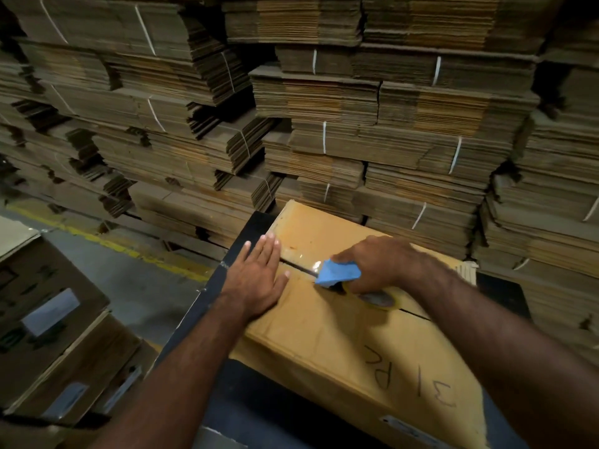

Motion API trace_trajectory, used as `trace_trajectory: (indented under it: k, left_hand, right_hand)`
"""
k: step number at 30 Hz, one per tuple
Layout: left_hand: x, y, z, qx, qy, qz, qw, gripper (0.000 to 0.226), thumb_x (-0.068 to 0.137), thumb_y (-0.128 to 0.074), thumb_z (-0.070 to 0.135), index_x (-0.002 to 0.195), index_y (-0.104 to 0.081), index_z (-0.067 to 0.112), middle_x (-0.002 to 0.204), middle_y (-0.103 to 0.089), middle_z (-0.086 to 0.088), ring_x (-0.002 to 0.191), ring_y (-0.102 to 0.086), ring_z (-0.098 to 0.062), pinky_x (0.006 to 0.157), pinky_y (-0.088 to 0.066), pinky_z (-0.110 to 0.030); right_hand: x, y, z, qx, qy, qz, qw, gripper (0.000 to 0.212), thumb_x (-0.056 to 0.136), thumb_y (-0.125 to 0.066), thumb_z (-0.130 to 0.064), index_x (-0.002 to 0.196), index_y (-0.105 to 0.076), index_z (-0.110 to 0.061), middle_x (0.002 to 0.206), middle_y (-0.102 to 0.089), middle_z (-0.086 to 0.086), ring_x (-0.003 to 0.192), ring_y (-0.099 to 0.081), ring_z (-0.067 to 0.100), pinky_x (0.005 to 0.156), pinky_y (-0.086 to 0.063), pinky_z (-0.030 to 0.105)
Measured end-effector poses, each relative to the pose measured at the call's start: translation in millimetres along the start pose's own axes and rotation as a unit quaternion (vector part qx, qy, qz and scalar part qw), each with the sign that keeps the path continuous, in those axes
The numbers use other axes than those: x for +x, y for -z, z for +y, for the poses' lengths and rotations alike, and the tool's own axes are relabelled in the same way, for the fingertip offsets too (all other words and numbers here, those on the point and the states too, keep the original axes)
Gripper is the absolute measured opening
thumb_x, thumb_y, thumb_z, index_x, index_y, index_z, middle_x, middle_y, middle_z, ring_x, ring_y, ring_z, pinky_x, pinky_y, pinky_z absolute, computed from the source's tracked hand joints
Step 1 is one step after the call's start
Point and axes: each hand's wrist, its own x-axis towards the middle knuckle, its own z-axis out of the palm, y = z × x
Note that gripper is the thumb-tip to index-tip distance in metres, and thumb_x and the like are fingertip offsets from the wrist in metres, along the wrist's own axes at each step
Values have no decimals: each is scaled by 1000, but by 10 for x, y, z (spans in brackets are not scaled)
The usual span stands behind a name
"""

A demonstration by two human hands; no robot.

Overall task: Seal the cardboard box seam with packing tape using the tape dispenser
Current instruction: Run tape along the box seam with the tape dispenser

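Left hand (pixel 259 277) lies flat on the cardboard box (pixel 340 338), fingers straight and together, thumb spread, palm pressing the top flap at the left end of the seam (pixel 296 266). Right hand (pixel 379 264) is curled round the tape dispenser (pixel 338 273), gripping it from above; the blue head points left toward the other hand and sits on the seam. The tape roll (pixel 377 299) shows yellowish under the right palm, partly hidden by the hand.

A glossy strip of clear tape (pixel 304 259) glints on the seam between the dispenser head and the left fingers. To the right of the roll the seam shows as a dark open line.

Box rests on a dark tabletop (pixel 201 306), long side running toward the viewer, handwritten marks on the near flap, a white label at the near edge. Behind it, close up, bundles of flat cardboard (pixel 372 124) stacked high, tied with white straps. On the floor (pixel 136 280) to the left, a yellow line and more labelled cartons (pixel 55 335).
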Motion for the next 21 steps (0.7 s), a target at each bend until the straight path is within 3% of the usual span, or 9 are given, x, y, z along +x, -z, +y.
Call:
trace_trajectory:
  k: [3, 6, 10, 11, 13, 15, 18, 21]
  left_hand:
    - [-145, -49, 53, -5, -67, -17, 998, 85, 90, 8, 66, 158, 5, 14, 166, 11, -5, 152, 13, -16, 122, 8, -37]
    - [-257, -8, 65, -40, -108, -27, 993, 88, 90, 2, 69, 159, -7, 14, 166, 3, -5, 153, 6, -16, 119, 7, -31]
    - [-286, 108, 57, -88, -125, 37, 988, 64, 99, -23, 59, 146, -45, 21, 157, -39, 0, 144, -34, -17, 114, -31, -35]
    - [-252, 129, 62, -106, -120, 63, 985, 58, 100, -27, 55, 144, -47, 22, 154, -44, 1, 141, -39, -15, 112, -33, -34]
    - [-120, 134, 78, -160, -77, 100, 979, 56, 104, -32, 48, 152, -35, 20, 159, -34, 0, 146, -29, -15, 119, -23, -35]
    - [58, 113, 54, -194, -12, 69, 979, 62, 105, -27, 47, 157, -19, 14, 166, -13, -5, 152, -12, -18, 123, -10, -40]
    - [214, 4, 14, -113, 26, 1, 993, 74, 102, -15, 57, 158, -3, 11, 167, 7, -6, 153, 1, -18, 123, -3, -42]
    - [347, -37, -16, -41, 45, -16, 998, 76, 100, -9, 58, 157, 7, 11, 165, 17, -7, 153, 8, -19, 124, 0, -45]
  right_hand:
    - [55, -67, -90, -23, -4, 10, 1000, 74, 76, -60, -65, 145, -42, -45, 136, -58, -8, 122, -55, 20, 90, -50, 40]
    - [53, -69, -76, -11, -12, 13, 1000, 73, 75, -61, -64, 144, -43, -45, 135, -59, -9, 121, -55, 20, 83, -46, 36]
    - [56, -70, -87, -15, -18, 20, 1000, 73, 76, -62, -65, 143, -44, -45, 131, -60, -9, 116, -56, 19, 74, -42, 34]
    - [58, -71, -88, -15, -21, 21, 999, 73, 76, -62, -64, 144, -43, -45, 130, -61, -9, 114, -56, 19, 73, -41, 34]
    - [55, -57, -89, -13, -23, 21, 999, 73, 76, -62, -64, 144, -43, -45, 130, -60, -8, 114, -56, 19, 73, -40, 34]
    - [59, -49, -93, -12, -25, 19, 999, 73, 76, -63, -64, 144, -42, -46, 130, -60, -8, 113, -56, 19, 72, -39, 33]
    - [100, -37, -107, -14, -39, 13, 999, 73, 76, -64, -64, 144, -43, -46, 129, -60, -7, 112, -56, 18, 72, -40, 33]
    - [207, 57, -168, -7, -47, 5, 999, 74, 75, -65, -62, 144, -43, -46, 131, -58, -5, 113, -55, 19, 78, -47, 36]
